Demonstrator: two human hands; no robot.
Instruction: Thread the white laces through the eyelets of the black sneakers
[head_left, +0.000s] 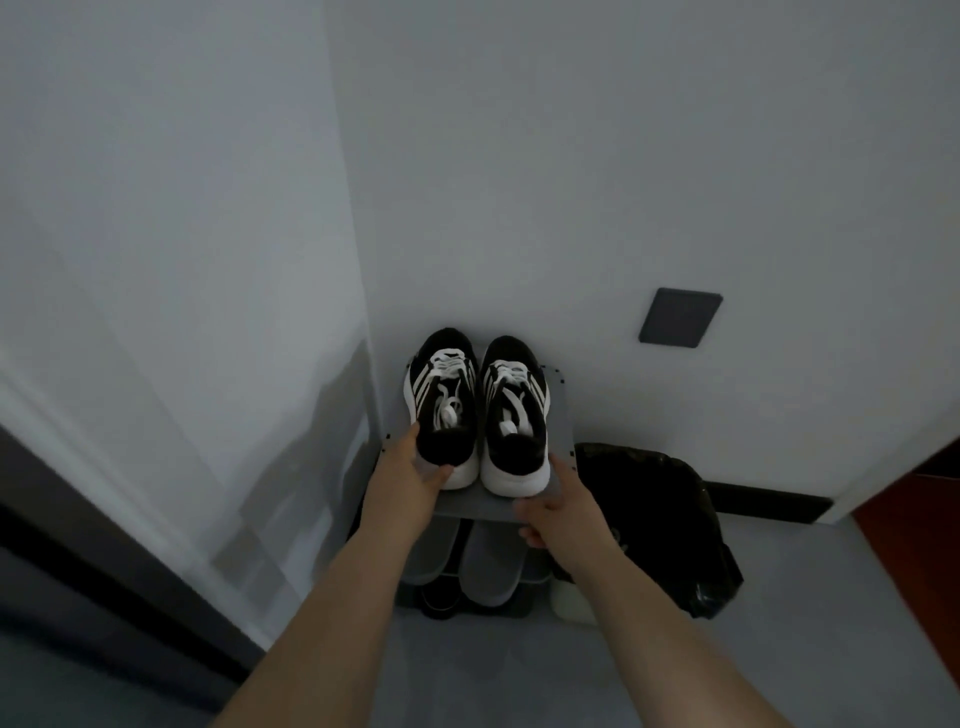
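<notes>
Both arms are stretched forward and down to the rack (563, 415), where the sneakers are stood side by side, laces (448, 364) loose. The heel of the left sneaker (444, 410) is gripped by the left hand (415, 475). The right hand (563, 514) is held spread, thumb and forefinger apart, at the heel of the right sneaker (514, 421) and not closed on it.

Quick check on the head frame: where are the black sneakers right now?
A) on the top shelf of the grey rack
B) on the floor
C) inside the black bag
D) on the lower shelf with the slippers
A: the left sneaker and the right sneaker stand side by side on the top shelf, above the grey slippers and apart from the black bag.
</notes>
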